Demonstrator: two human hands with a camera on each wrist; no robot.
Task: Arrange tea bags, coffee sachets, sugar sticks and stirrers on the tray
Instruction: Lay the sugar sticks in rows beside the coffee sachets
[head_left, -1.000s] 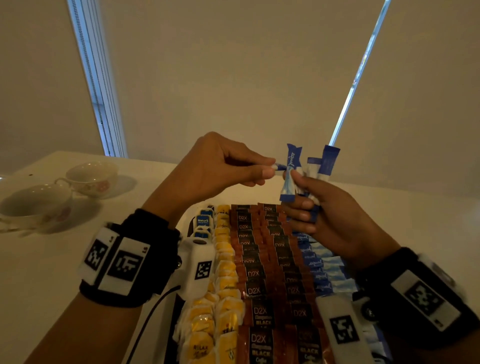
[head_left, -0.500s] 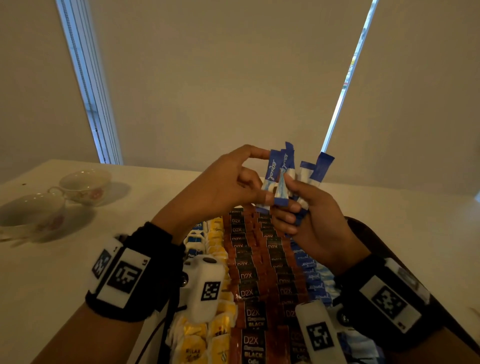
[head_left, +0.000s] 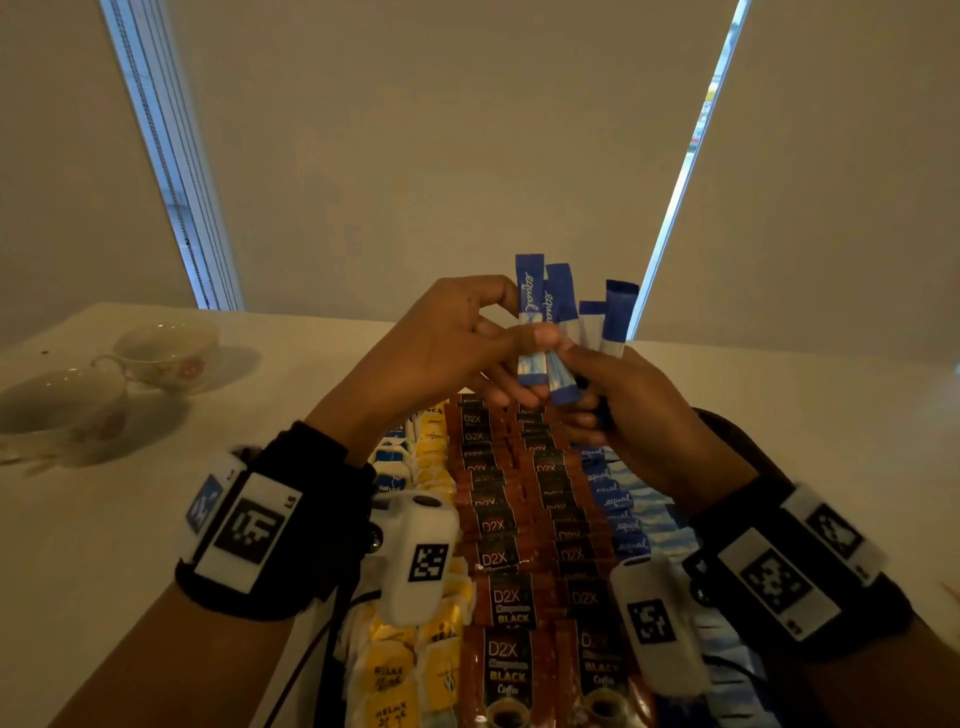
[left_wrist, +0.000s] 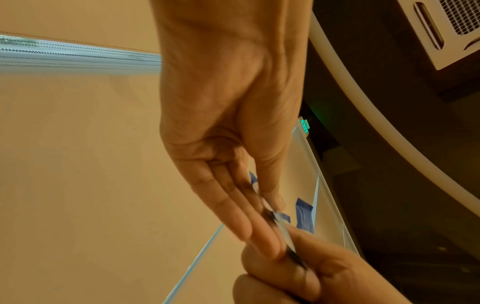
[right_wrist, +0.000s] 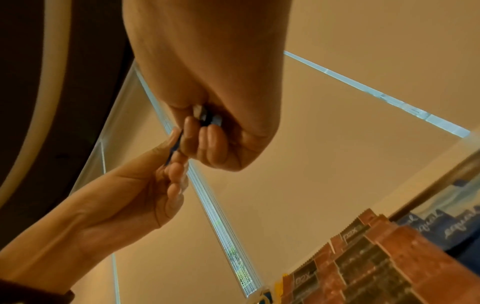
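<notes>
two teacups (head_left: 104, 384) sit at the far left of a white table (head_left: 779, 395), seen only from the head camera, well apart from a person's raised hands. the left hand (head_left: 436, 348) pinches an upright blue-and-white sugar stick (head_left: 529, 317) marked "equal" between thumb and forefinger, its remaining fingers lying along the back of the bundle. just right of it, the right hand (head_left: 639, 410) closes its curled fingers around the lower ends of several sugar sticks (head_left: 597, 322), whose blue tops fan out above the fingertips.

below the hands, in the head view, lie rows of yellow tea bags (head_left: 431, 457), brown "d2x" coffee sachets (head_left: 498, 525) and more blue sugar sticks, left to right; the tray beneath them is hidden, though a dark edge shows at the right.

the left wrist camera looks up along the left palm (left_wrist: 228, 102), its straight fingers (left_wrist: 233, 207) pressed against the sticks' edge with the thumb opposite, and catches a green exit sign (left_wrist: 304, 125) that no other view shows. the right wrist camera shows the right hand (right_wrist: 207, 102) fisted on the sticks' lower ends, the left fingertips (right_wrist: 174, 144) touching them, and the coffee sachets (right_wrist: 363, 267) at the lower right.
</notes>
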